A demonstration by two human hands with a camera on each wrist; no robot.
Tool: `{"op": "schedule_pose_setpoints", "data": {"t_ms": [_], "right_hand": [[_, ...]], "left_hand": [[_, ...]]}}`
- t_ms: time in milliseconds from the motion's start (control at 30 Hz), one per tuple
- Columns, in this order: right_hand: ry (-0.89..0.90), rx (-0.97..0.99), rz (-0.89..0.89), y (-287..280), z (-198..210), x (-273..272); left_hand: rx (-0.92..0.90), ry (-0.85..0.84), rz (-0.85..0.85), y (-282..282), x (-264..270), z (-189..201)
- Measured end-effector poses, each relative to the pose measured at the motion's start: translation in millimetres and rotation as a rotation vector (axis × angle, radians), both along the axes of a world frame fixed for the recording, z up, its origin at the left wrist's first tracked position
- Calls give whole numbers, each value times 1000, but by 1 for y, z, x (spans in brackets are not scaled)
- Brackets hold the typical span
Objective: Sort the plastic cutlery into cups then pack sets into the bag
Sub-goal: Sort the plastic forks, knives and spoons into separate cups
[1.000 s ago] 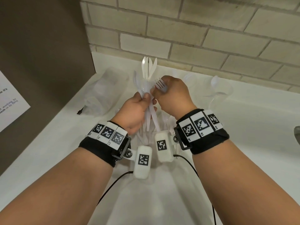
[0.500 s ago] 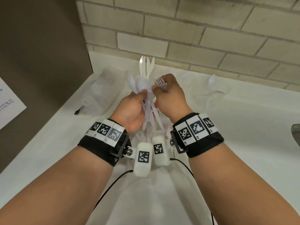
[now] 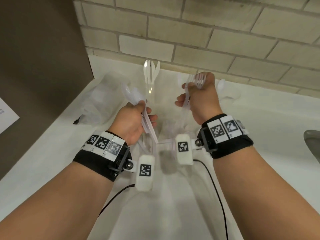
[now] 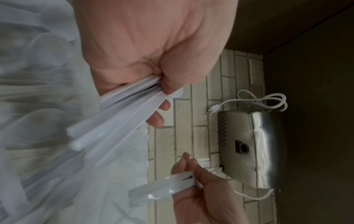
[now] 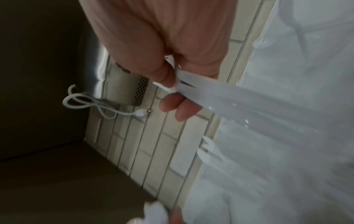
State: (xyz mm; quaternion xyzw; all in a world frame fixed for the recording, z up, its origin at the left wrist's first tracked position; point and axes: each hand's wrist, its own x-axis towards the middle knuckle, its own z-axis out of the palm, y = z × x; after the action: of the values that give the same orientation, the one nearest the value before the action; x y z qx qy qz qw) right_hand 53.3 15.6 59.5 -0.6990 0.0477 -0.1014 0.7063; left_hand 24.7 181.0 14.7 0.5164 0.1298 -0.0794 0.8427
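Observation:
My left hand (image 3: 147,115) grips a bundle of white plastic spoons (image 3: 131,96), bowls pointing up and left; their handles (image 4: 122,115) stick out below the fist. Further right and higher, my right hand (image 3: 187,96) holds a few white forks (image 3: 197,80) with the tines above the knuckles, fork handles (image 5: 220,97) pinched between thumb and fingers. Behind the hands, a clear cup (image 3: 150,92) holds upright knives (image 3: 150,70). Another clear cup (image 3: 230,97) at the back right holds a spoon (image 3: 221,84). Loose cutlery (image 3: 164,141) lies on the white counter under my wrists.
A crumpled clear plastic bag (image 3: 97,101) lies at the left by the brown side wall. A brick wall runs along the back. A grey sink edge (image 3: 311,144) shows at the far right. A steel appliance (image 4: 249,144) with a white cord hangs on the wall.
My hands were together on one bundle; they have pulled apart. The right hand has moved right and up with the forks, and the left keeps the spoons.

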Motion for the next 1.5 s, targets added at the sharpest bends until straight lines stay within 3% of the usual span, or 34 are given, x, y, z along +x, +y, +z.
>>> {"op": "schedule_pose_setpoints", "data": {"t_ms": [233, 400, 533, 667, 800, 1033, 1133, 1233, 1300, 1400, 1500], "right_hand": [[-199, 43, -57, -32, 31, 66], [-280, 124, -85, -36, 21, 103], [-154, 100, -121, -34, -5, 130], [6, -95, -160, -38, -22, 134], [48, -138, -154, -45, -25, 136], [-60, -285, -105, -45, -4, 109], [-80, -216, 37, -32, 5, 78], [11, -90, 294, -21, 10, 39], [54, -122, 438, -20, 11, 14], [40, -242, 514, -19, 6, -16], [-31, -127, 530, -20, -2, -33]], "left_hand": [[57, -1, -65, 3, 4, 0], [121, -34, -106, 0, 5, -2], [150, -35, -133, 2, 15, -8], [158, -48, -136, 3, 18, -7], [164, -47, -158, -2, 17, -9], [125, -51, -240, -14, 10, -3], [148, -66, -278, -19, 8, -1], [126, -120, -364, -24, 4, 0], [124, -170, -423, -26, 0, 1], [222, -232, -487, -32, -6, 1], [309, -263, -596, -38, -12, -1]]}}
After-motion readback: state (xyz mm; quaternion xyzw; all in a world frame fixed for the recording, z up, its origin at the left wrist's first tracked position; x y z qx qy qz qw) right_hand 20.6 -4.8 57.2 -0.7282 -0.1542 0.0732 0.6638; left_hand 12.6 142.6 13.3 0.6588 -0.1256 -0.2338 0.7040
